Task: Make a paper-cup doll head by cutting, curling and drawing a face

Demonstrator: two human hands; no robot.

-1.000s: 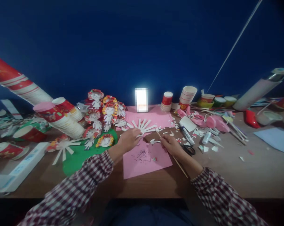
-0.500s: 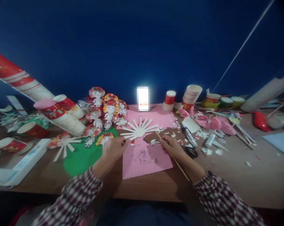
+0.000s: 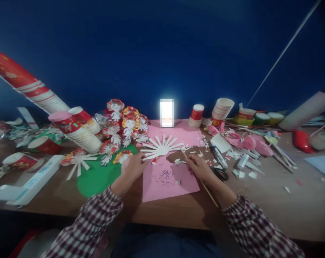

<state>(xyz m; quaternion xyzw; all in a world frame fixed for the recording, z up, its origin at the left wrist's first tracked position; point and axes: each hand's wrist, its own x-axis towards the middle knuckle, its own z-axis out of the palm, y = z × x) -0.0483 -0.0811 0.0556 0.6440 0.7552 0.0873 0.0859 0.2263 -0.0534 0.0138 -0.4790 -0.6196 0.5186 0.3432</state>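
Note:
A white paper cup cut into splayed strips (image 3: 163, 149) lies fanned out in front of me, over the pink sheet (image 3: 154, 188). My left hand (image 3: 134, 167) is closed at its lower left strip, thumb and finger pinched together; the exact grip is partly hidden. Between the fingers of my right hand (image 3: 200, 167) is a thin wooden stick (image 3: 210, 194). Its upper tip pokes out close to the right-hand strips, and the long end slants down below my wrist. Dark pen scribbles and a small red-and-white scrap mark the pink sheet.
Paper figures with curled red and yellow rims (image 3: 129, 128) cluster at left beside a green sheet (image 3: 91, 182). Stacked paper cups (image 3: 79, 133) lean farther left. Black-handled scissors (image 3: 221, 174), a marker (image 3: 218, 156) and many paper scraps lie at right. A bright light (image 3: 167, 113) stands behind.
The whole view has shifted slightly, so everything sits a little farther right. Both hands keep nearly the same places; the stick remains in my right hand.

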